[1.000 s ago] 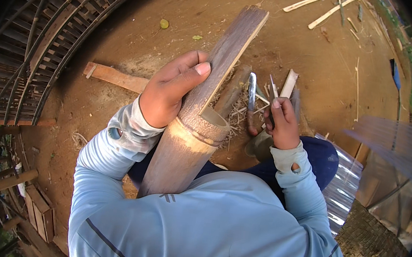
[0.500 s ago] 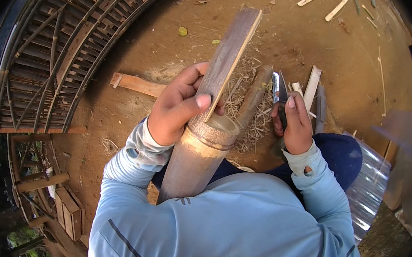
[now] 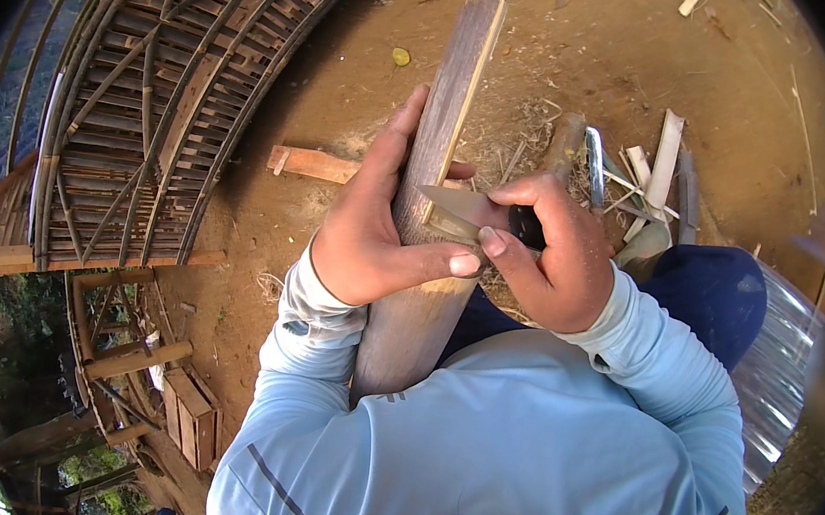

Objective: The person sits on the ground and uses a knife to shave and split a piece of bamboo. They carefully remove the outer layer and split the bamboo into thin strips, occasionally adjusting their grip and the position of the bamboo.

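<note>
My left hand [image 3: 360, 227] is closed around a weathered bamboo slat [image 3: 443, 110], its fingers behind and its thumb stretched across the lower end. The slat's lower end rests at the top of a thick bamboo tube [image 3: 404, 342] that leans against my body. In my right hand [image 3: 574, 254] is a knife [image 3: 463, 205] with a dark handle, mostly covered by my fingers. Its blade points left and lies against the slat's pale cut edge. My right thumb is close to the left thumb tip, beneath the blade.
Beyond my right hand are another bamboo piece [image 3: 563, 145], a shiny metal blade [image 3: 595, 166] and pale split strips [image 3: 664, 163], amid shavings. A flat wooden piece [image 3: 317, 164] lies left on the dirt floor. A slatted bamboo structure [image 3: 147, 109] stands farther left, corrugated sheeting [image 3: 773, 366] at right.
My right hand has come left with the knife, bringing its blade to the slat. My left thumb has shifted down and right. The slat stands more upright.
</note>
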The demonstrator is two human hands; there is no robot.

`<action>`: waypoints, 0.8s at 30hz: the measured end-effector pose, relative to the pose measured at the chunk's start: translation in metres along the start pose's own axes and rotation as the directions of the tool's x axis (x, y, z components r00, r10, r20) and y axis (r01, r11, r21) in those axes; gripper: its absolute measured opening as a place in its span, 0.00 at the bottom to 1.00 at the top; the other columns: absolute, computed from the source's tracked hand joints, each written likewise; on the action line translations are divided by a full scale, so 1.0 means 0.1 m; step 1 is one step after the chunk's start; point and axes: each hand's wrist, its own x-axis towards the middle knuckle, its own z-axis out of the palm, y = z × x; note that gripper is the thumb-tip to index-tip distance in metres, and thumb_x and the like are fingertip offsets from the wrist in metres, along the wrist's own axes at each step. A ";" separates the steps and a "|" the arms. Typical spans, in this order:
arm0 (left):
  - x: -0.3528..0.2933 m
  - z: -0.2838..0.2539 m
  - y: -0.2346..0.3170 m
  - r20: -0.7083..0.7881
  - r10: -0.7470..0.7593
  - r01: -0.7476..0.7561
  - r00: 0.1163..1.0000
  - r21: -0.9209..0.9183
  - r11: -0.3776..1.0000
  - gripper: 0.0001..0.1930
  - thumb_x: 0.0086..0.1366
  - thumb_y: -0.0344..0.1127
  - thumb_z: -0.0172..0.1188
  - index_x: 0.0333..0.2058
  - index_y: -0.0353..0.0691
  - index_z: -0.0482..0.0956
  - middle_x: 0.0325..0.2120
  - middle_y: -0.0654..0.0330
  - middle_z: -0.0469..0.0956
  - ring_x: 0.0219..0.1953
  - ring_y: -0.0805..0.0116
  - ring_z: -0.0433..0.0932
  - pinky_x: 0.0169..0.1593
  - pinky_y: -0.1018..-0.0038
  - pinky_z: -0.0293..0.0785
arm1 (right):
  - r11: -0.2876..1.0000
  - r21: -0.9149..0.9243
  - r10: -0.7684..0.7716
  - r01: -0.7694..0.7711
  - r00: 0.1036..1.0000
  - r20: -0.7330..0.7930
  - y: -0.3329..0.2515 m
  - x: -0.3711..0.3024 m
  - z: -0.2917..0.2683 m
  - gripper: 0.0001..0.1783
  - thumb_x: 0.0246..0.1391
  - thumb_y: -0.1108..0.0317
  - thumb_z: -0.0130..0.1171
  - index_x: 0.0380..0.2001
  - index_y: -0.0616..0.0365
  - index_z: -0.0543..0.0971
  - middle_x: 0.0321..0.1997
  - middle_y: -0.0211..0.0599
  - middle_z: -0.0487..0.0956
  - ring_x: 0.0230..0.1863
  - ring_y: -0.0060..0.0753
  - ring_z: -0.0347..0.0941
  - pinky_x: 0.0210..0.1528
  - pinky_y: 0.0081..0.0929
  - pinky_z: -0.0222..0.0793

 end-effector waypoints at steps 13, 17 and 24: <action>0.20 -0.08 -0.38 0.221 -0.070 0.155 0.973 -0.394 0.906 0.58 0.46 0.40 0.76 0.71 0.30 0.49 0.55 0.49 0.72 0.56 0.60 0.75 0.61 0.66 0.68 | 0.999 -0.026 0.036 -0.035 0.999 0.030 -0.11 0.11 -0.11 0.13 0.58 0.69 0.62 0.43 0.62 0.74 0.36 0.46 0.78 0.38 0.49 0.78 0.39 0.36 0.73; 0.22 -0.07 -0.54 0.249 -0.022 0.099 0.968 -0.301 0.948 0.52 0.52 0.45 0.70 0.70 0.30 0.52 0.59 0.48 0.70 0.60 0.58 0.72 0.64 0.64 0.65 | 0.996 -0.090 -0.008 0.004 0.999 -0.035 0.03 0.13 -0.03 0.12 0.58 0.68 0.63 0.42 0.58 0.75 0.36 0.43 0.79 0.36 0.49 0.79 0.37 0.37 0.74; 0.24 0.02 -0.29 0.097 -0.048 0.064 0.994 -0.169 0.984 0.45 0.61 0.47 0.63 0.69 0.27 0.55 0.65 0.44 0.66 0.59 0.59 0.73 0.63 0.64 0.67 | 0.968 -0.251 -0.017 0.001 0.998 -0.061 0.05 0.16 -0.03 0.10 0.58 0.65 0.63 0.39 0.57 0.75 0.33 0.41 0.79 0.32 0.49 0.78 0.30 0.41 0.73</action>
